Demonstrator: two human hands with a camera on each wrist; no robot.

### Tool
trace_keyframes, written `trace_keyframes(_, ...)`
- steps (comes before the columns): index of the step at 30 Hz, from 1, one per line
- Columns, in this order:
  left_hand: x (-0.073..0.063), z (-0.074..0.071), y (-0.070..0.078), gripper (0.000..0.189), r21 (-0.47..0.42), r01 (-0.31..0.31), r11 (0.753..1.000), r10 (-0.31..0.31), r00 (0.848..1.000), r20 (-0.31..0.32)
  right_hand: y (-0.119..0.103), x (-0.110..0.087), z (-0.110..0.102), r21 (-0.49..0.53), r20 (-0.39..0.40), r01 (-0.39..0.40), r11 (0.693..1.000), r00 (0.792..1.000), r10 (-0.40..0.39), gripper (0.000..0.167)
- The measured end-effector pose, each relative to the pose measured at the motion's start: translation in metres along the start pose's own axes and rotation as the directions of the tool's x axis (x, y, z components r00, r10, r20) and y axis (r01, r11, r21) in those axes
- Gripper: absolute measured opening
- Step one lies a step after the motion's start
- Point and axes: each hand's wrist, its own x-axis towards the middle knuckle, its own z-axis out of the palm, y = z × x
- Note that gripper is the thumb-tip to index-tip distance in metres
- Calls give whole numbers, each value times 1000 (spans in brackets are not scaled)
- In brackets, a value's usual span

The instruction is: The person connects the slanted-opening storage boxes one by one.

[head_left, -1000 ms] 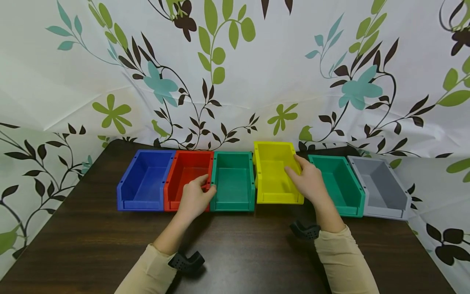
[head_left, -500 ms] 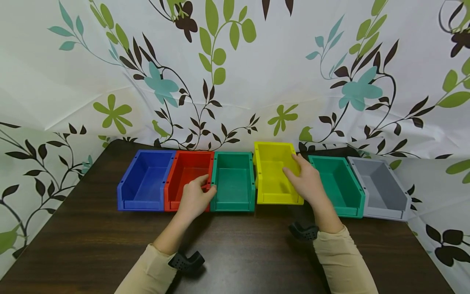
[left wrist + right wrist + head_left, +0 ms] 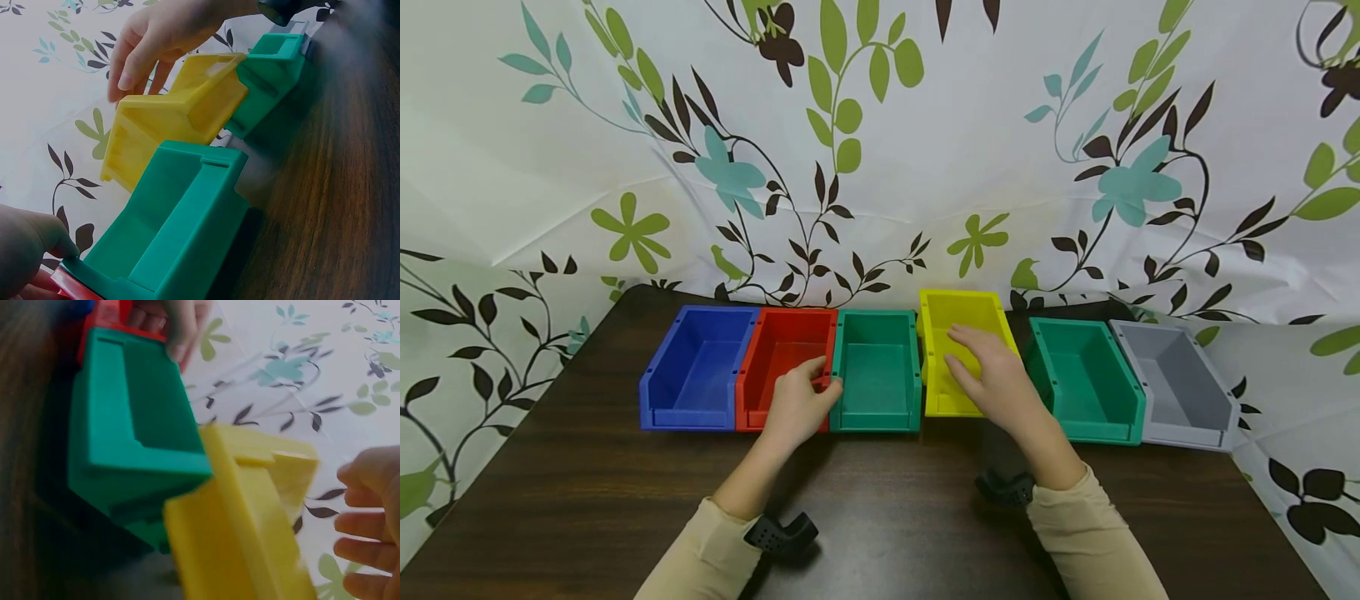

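Observation:
My left hand (image 3: 797, 404) pinches the adjoining side walls of a red storage bin (image 3: 790, 346) and a green storage bin (image 3: 876, 367). In the left wrist view its thumb (image 3: 59, 237) lies at the green rim. My right hand (image 3: 996, 379) hovers with loosely spread fingers over a yellow storage bin (image 3: 947, 404), holding nothing. The right wrist view shows those fingers (image 3: 369, 525) apart from the yellow bin. This bin sits slightly higher and farther back than its neighbours, with its front raised off the table in the left wrist view.
A blue bin (image 3: 703, 367) stands at the row's left end. Right of the yellow one are a second green bin (image 3: 1086, 375) and a grey bin (image 3: 1180, 383). Behind the dark wooden table (image 3: 880, 508) hangs a leaf-patterned cloth (image 3: 910, 167).
My right hand has let go of the yellow bin's right wall and moved left over the bin. The left hand and the bins have stayed put.

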Motion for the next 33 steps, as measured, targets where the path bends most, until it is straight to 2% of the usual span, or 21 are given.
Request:
trace_keyframes(3,0,-1,1,47,1,3,1000,-3,1000,1,-4,-1,5,28,46,66,997,997,-67,39)
trace_keyframes(7,0,0,1,47,3,2,1000,-2,1000,0,-7,-3,8,33,59,123,992,990,-125,38)
trace_keyframes(18,0,0,-1,48,11,-5,1000,5,1000,-2,-10,-2,9,11,128,107,994,986,-108,37)
trace_keyframes(33,0,1,-1,47,31,-12,999,12,1000,-4,-3,-1,22,-39,107,157,987,983,-152,29)
